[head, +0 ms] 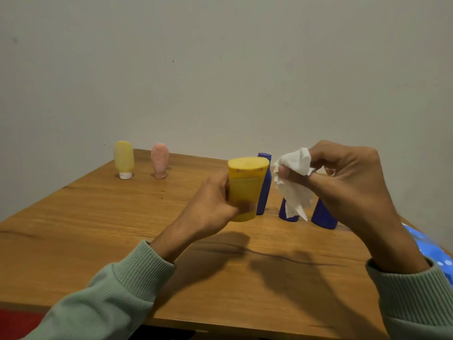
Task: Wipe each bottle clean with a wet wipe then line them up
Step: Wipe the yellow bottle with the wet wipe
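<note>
My left hand [215, 207] grips a yellow bottle [246, 187] upright above the wooden table [122, 229]. Just to its right, my right hand [350, 182] pinches a crumpled white wet wipe [293, 182], a small gap away from the bottle. Behind them three blue bottles stand on the table: one [264, 192] partly hidden by the yellow bottle, one [285, 212] behind the wipe, one [323, 215] behind my right hand. At the far left a pale yellow bottle [124, 158] and a pink bottle [159, 163] stand cap-down, side by side.
A plain wall rises right behind the table's far edge. A blue dotted packet [427, 249] lies at the table's right edge, partly behind my right wrist. A red surface [17, 322] shows below the table's front left edge.
</note>
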Demonstrator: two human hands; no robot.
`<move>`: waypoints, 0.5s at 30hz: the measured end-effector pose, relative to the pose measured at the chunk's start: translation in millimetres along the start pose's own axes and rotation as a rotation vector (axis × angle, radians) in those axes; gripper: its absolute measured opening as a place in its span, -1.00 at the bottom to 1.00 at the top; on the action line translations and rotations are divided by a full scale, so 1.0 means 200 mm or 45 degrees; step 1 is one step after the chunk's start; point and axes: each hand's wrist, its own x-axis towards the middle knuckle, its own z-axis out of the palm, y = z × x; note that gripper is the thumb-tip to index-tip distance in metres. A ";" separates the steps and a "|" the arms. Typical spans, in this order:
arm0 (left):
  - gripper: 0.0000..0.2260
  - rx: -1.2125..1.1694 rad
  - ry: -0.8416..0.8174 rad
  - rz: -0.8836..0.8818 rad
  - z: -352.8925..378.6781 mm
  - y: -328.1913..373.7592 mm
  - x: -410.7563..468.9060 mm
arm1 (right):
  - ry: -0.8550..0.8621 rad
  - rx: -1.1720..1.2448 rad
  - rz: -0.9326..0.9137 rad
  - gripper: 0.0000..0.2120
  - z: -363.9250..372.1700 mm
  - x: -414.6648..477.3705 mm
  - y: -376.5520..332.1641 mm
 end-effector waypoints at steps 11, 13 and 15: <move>-0.64 0.255 -0.012 0.108 0.01 -0.04 0.00 | -0.156 0.082 0.113 -0.79 -0.03 0.00 -0.02; -0.65 0.298 0.002 0.140 0.01 -0.04 0.00 | -0.197 0.059 0.112 -0.81 -0.03 0.00 -0.01; -0.67 0.329 0.019 0.161 0.01 -0.04 0.00 | -0.220 0.039 0.104 -0.82 -0.03 0.00 -0.01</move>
